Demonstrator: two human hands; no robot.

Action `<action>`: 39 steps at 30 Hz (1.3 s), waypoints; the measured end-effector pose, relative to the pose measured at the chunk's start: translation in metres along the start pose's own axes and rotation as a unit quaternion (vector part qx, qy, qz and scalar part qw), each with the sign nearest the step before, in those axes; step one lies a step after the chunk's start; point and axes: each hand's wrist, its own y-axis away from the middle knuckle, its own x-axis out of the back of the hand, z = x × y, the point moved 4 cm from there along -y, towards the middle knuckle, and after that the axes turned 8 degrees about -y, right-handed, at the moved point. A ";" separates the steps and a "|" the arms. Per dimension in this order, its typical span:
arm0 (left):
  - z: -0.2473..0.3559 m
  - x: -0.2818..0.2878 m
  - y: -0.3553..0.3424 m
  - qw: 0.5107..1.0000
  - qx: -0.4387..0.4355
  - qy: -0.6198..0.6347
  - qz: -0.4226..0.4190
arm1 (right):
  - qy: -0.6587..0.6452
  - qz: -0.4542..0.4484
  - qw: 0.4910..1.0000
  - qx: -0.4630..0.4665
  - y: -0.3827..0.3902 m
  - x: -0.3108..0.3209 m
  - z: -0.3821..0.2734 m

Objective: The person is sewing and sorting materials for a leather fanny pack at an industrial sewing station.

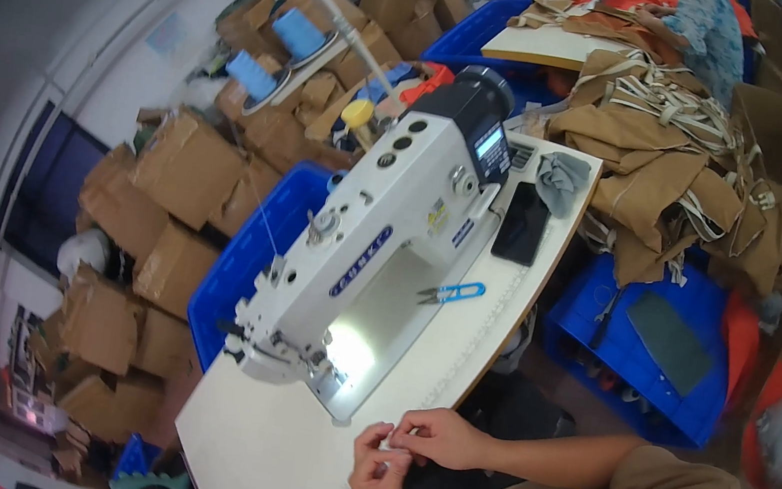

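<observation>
My left hand and my right hand meet at the near edge of the white tabletop, fingers pinched around something small and pale that I cannot make out. Beyond them stands a white sewing machine with a lit needle area. On its bed lie blue-handled thread snips. To the right of the machine, a black phone and a crumpled grey cloth rest on the table.
Brown boxes are piled at the left behind a blue bin. Brown fabric pieces with straps are heaped at the right, above another blue bin. A person's patterned sleeve shows at the far table. Thread cones sit on a stand.
</observation>
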 end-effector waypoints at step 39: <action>-0.101 0.076 -0.045 0.965 0.177 0.193 -0.020 | 0.408 0.005 0.861 0.302 -0.085 -0.059 0.027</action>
